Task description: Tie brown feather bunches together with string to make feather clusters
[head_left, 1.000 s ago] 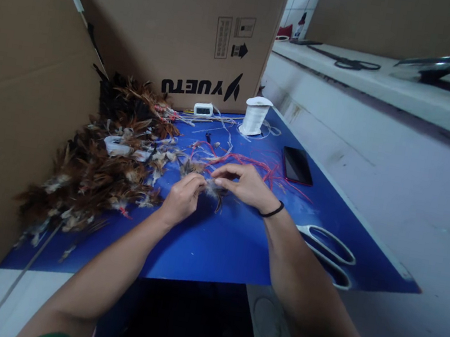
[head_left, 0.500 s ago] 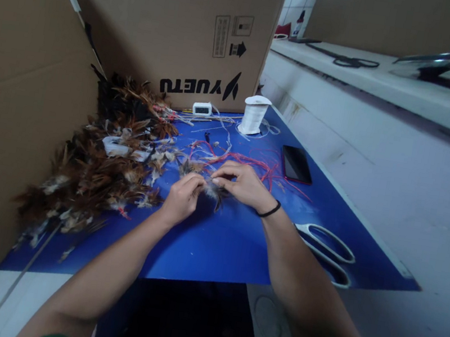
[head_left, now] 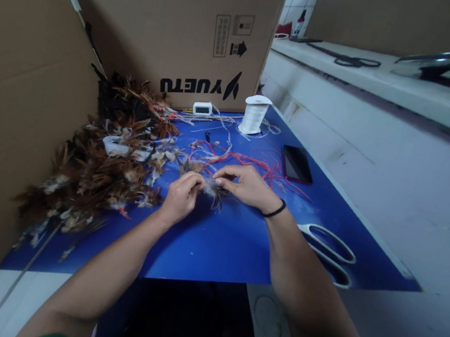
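Observation:
Over the middle of the blue tabletop (head_left: 212, 252), my left hand (head_left: 182, 196) is closed in a pinch on a small tuft of grey and dark feathers (head_left: 213, 192). My right hand (head_left: 248, 186), with a black band on the wrist, pinches the same tuft from the other side. The fingertips of both hands are close together, and the tuft's fine ends are blurred. Just beyond my hands lie red strings (head_left: 265, 169) in a loose tangle. To the left spreads a large pile of brown feathers (head_left: 90, 181), several tied in bunches.
White-handled scissors (head_left: 330, 245) lie near my right forearm. A phone (head_left: 296, 164), a white spool (head_left: 254, 115) and a small digital timer (head_left: 202, 109) are farther back. Cardboard (head_left: 146, 19) walls the back and left. A ledge at right holds black scissors (head_left: 353, 61).
My right hand has shifted slightly to the right, opening a small gap from my left hand. The feather tuft shows a little more between them.

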Demonstrator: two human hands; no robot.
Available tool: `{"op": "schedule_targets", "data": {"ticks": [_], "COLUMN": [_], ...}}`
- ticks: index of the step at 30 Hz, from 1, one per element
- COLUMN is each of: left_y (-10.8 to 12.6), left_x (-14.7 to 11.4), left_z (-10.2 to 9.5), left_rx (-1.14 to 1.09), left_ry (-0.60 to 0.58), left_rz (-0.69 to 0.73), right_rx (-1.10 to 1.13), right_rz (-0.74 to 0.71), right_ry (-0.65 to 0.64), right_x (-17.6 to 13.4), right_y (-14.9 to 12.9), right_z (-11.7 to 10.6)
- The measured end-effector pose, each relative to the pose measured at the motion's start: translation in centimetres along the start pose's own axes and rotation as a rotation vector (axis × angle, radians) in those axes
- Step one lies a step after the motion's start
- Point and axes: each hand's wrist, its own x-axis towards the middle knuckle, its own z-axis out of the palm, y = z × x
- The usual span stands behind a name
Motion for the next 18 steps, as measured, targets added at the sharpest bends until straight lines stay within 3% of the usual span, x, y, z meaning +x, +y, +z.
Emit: {"op": "schedule_targets", "data": {"ticks": [8, 18], "left_y": [0.15, 0.35], "left_x": [0.12, 0.27], "left_z": [-0.04, -0.30], "left_rx": [-0.020, -0.067], "left_ry": [-0.008, 0.017], "left_rz": [-0.008, -0.065], "right_rx": [-0.032, -0.108], "right_rz": [-0.013, -0.063], "right_ry": [-0.075, -0.044], "right_x": [0.09, 0.04], "right_y": [-0.43, -0.45], "right_z": [0.16, -0.22]}}
